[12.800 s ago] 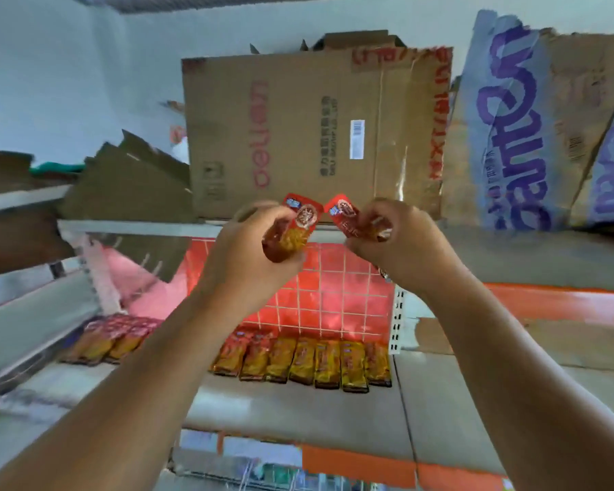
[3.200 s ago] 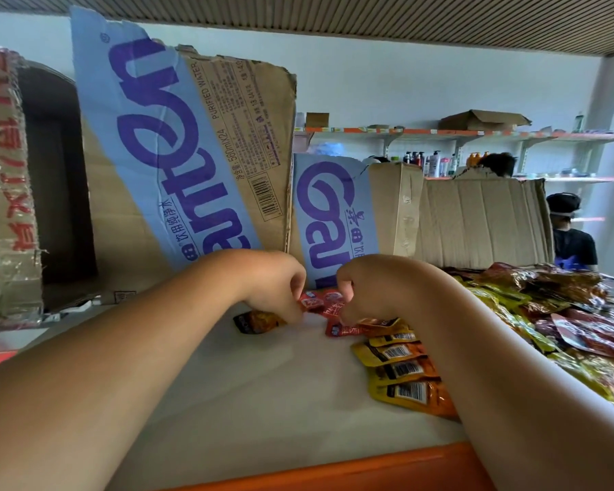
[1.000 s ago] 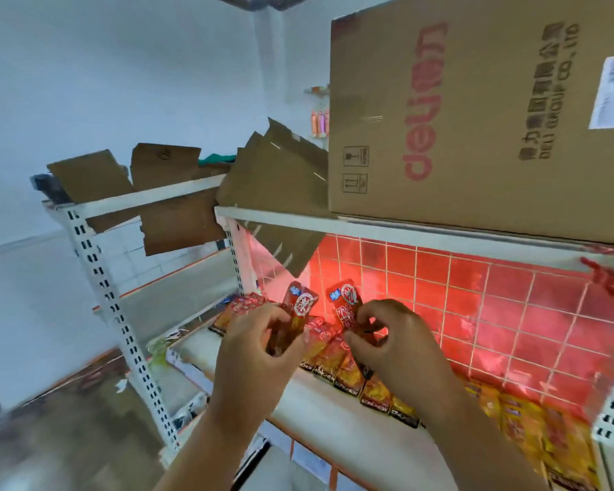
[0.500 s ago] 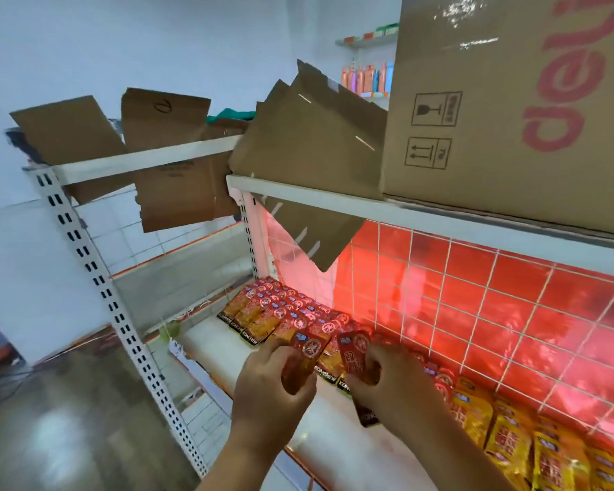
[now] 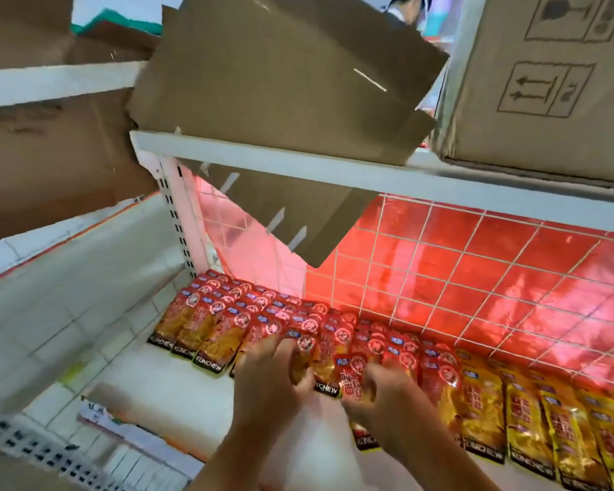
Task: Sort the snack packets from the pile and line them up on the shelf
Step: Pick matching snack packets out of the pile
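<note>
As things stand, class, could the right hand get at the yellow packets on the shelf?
Probably yes: the yellow packets lie uncovered just beside the right hand, nothing between. That hand grips a red packet, though, so it must set that down first.

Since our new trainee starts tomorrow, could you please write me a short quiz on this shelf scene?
1. True or false: the yellow packets lie to the right of the red packets.
2. What does the right hand grip? A) a red packet B) a bottle C) nothing.
3. Fill in: the cardboard box stands on the board ___ the packets.
Key: 1 true; 2 A; 3 above.
</note>
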Demonstrator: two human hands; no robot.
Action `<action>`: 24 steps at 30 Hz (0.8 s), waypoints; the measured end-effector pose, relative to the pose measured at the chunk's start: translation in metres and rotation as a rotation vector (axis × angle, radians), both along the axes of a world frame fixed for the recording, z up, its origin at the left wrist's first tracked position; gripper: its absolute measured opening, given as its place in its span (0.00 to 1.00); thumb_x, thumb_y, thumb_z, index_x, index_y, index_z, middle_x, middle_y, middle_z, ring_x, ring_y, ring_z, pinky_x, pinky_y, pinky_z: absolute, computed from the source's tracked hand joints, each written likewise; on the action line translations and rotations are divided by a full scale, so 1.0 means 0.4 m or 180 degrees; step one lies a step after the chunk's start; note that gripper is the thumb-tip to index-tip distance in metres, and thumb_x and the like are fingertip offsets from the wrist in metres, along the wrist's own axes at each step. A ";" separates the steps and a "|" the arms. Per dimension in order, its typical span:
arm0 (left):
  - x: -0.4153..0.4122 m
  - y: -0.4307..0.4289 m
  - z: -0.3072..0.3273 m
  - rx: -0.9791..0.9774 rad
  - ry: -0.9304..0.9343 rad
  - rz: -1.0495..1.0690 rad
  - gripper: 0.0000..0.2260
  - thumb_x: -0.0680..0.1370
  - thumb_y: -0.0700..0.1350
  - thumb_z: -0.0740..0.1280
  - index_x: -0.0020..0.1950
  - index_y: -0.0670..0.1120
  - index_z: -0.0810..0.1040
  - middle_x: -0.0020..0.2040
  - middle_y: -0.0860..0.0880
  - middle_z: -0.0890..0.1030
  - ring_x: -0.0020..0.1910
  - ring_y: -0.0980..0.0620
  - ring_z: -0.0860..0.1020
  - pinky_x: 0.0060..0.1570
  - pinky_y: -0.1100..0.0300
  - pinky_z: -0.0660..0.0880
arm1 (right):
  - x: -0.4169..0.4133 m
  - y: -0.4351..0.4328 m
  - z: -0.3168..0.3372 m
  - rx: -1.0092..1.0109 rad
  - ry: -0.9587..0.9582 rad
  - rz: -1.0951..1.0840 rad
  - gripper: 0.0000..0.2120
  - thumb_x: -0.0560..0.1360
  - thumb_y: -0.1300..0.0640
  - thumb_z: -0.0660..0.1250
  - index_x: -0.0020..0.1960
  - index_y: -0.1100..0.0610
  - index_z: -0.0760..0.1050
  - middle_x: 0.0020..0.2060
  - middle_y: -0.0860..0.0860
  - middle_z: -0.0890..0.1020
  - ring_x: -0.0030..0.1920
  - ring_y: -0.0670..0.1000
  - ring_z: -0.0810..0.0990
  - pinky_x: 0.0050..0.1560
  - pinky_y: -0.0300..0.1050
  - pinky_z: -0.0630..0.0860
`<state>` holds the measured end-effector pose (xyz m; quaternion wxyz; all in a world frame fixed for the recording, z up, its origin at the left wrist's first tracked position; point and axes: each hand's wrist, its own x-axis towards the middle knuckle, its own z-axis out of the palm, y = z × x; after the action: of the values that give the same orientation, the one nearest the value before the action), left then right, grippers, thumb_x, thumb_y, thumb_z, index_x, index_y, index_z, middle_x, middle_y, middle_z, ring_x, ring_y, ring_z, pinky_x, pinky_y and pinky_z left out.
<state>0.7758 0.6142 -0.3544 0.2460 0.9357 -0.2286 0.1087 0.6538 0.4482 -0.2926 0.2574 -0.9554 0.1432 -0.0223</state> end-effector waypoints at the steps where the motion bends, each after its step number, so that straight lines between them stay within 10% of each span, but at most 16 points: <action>1: 0.016 -0.002 -0.008 0.0101 -0.0001 -0.0050 0.17 0.66 0.58 0.77 0.49 0.53 0.80 0.45 0.55 0.81 0.42 0.51 0.78 0.45 0.51 0.80 | 0.006 0.009 -0.003 -0.0040 -0.0014 -0.0049 0.13 0.75 0.42 0.70 0.43 0.49 0.70 0.37 0.44 0.73 0.35 0.40 0.68 0.33 0.34 0.66; 24: 0.164 0.079 -0.098 -0.0066 -0.0936 -0.1452 0.16 0.73 0.53 0.68 0.59 0.51 0.84 0.61 0.48 0.82 0.54 0.43 0.80 0.56 0.44 0.70 | 0.138 0.130 -0.045 -0.0158 0.0469 -0.1237 0.17 0.73 0.37 0.67 0.47 0.49 0.72 0.41 0.47 0.75 0.40 0.47 0.75 0.38 0.41 0.67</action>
<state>0.8414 0.6456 -0.3935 0.2378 0.8316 -0.4655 0.1874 0.7089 0.5004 -0.3108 0.2134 -0.9149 0.3426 -0.0051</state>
